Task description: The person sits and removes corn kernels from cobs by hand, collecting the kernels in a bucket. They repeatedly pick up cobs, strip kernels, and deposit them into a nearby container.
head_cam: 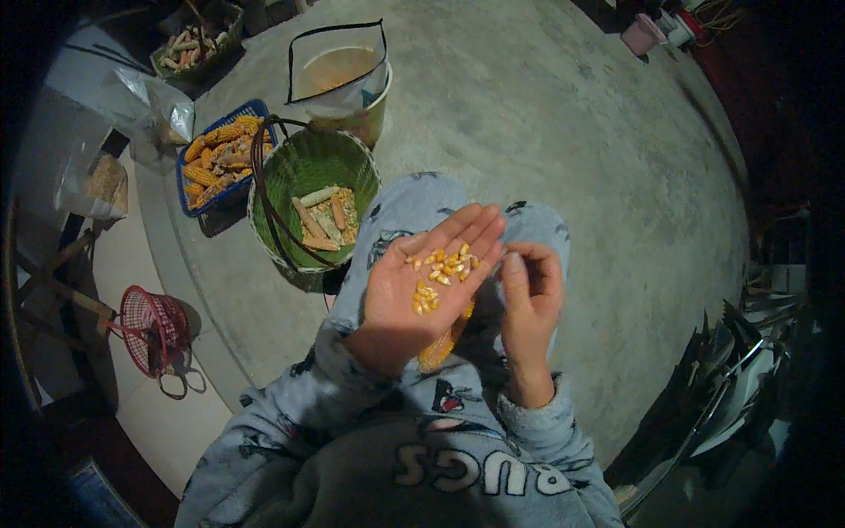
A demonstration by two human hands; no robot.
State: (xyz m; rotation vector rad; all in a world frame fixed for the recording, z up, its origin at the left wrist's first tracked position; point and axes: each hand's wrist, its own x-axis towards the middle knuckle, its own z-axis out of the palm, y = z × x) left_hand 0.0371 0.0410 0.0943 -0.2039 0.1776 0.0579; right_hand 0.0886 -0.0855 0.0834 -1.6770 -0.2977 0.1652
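My left hand lies palm up above my lap, fingers stretched out, bearing loose yellow corn kernels in two small clusters. Close beside its fingers is my right hand, loosely curled with the thumb near the bent fingers; whether anything is between them is hidden. Under my left hand, a corn cob with kernels on it rests on my lap, partly covered. To the left of my knees stands a green woven basket with a dark handle. Several stripped cobs lie in it on loose kernels.
A blue plastic basket of unshelled cobs stands beyond the green basket. Behind them are a bucket with a mesh-like bag in its mouth and another basket of stripped cobs. A red plastic basket is at left, folded metal-framed items at right.
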